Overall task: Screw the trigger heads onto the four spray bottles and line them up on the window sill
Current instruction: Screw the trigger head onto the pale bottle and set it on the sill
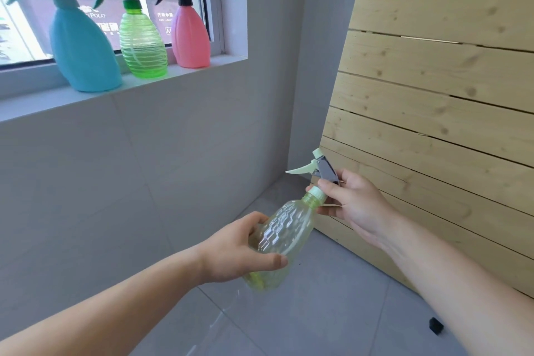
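My left hand (239,248) grips the body of a clear yellow-green spray bottle (284,235), held tilted in mid-air over the floor. My right hand (352,202) holds its pale green and grey trigger head (318,167) at the collar on the bottle's neck. Three bottles with trigger heads on stand in a row on the window sill (43,101): a blue bottle (83,49) at the left, a green ribbed bottle (143,40) in the middle, a pink bottle (190,37) at the right.
A slatted wooden panel (439,89) leans against the wall on the right. A small black object (435,325) lies on the grey tiled floor near my right forearm. Right of the pink bottle there is a short stretch of bare sill.
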`<state>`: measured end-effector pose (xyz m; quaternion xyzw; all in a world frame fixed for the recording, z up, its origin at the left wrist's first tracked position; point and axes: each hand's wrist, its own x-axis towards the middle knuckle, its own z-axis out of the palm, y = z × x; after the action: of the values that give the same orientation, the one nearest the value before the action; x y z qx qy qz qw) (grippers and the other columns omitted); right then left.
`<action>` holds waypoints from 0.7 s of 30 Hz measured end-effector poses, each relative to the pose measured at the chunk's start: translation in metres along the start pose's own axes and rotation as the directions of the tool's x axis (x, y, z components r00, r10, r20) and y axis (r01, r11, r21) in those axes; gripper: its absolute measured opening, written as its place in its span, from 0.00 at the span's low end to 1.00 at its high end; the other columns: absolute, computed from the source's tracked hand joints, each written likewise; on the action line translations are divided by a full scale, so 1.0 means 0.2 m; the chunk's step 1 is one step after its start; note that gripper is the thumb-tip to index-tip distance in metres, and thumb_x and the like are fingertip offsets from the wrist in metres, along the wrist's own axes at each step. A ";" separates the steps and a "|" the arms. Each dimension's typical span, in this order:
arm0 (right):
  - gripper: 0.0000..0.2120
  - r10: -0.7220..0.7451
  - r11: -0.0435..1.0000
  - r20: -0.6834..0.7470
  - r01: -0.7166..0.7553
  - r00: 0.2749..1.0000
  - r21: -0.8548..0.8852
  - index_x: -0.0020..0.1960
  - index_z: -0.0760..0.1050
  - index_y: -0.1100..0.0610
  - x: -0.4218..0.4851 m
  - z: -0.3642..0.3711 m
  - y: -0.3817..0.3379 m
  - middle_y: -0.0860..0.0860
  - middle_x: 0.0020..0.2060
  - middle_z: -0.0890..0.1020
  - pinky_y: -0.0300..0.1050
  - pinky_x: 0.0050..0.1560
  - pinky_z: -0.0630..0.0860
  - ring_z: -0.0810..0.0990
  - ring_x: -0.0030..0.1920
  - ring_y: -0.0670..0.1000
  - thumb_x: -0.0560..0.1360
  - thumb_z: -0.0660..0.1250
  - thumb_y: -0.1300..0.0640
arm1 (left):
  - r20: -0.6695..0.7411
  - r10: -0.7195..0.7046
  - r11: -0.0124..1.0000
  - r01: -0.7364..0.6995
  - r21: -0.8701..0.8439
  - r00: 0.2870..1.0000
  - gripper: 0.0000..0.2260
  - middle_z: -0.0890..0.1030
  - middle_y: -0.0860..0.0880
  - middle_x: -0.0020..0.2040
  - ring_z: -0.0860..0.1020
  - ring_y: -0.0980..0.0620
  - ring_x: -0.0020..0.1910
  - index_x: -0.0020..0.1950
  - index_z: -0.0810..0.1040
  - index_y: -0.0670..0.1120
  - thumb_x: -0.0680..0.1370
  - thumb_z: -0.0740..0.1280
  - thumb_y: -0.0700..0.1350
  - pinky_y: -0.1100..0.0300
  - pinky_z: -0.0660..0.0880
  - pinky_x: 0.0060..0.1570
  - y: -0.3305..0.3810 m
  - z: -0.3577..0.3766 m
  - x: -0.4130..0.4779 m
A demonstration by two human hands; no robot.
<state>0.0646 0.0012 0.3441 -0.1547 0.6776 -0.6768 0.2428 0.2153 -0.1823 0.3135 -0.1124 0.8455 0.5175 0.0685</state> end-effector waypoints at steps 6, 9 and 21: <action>0.09 -0.012 1.000 -0.011 0.012 1.000 0.007 0.61 0.75 0.60 -0.01 0.01 0.02 0.59 0.51 0.85 0.49 0.48 0.82 0.83 0.51 0.54 0.82 0.64 0.61 | 0.008 -0.001 1.000 0.001 0.022 1.000 0.23 0.86 0.50 0.53 0.85 0.50 0.51 0.59 0.76 0.55 0.68 0.77 0.56 0.50 0.83 0.53 0.00 0.01 0.00; 0.10 -0.017 1.000 -0.002 0.017 1.000 -0.002 0.61 0.75 0.60 -0.01 0.02 0.02 0.59 0.51 0.85 0.50 0.49 0.81 0.83 0.50 0.54 0.82 0.63 0.60 | 0.007 0.001 1.000 -0.001 0.016 1.000 0.22 0.86 0.49 0.52 0.85 0.50 0.49 0.58 0.77 0.55 0.67 0.77 0.57 0.50 0.83 0.52 0.00 0.01 0.00; 0.23 -0.065 0.996 0.160 0.073 0.985 -0.050 0.63 0.71 0.68 -0.02 -0.02 -0.01 0.58 0.53 0.79 0.51 0.50 0.79 0.80 0.55 0.55 0.73 0.72 0.61 | 0.008 0.049 0.998 -0.049 -0.049 0.999 0.23 0.80 0.55 0.41 0.78 0.57 0.39 0.54 0.79 0.51 0.64 0.73 0.61 0.61 0.78 0.41 0.03 0.01 -0.01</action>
<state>0.0665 0.0063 0.3456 -0.2380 0.6690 -0.6512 0.2677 0.2158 -0.1772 0.3185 -0.0909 0.8347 0.5401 0.0569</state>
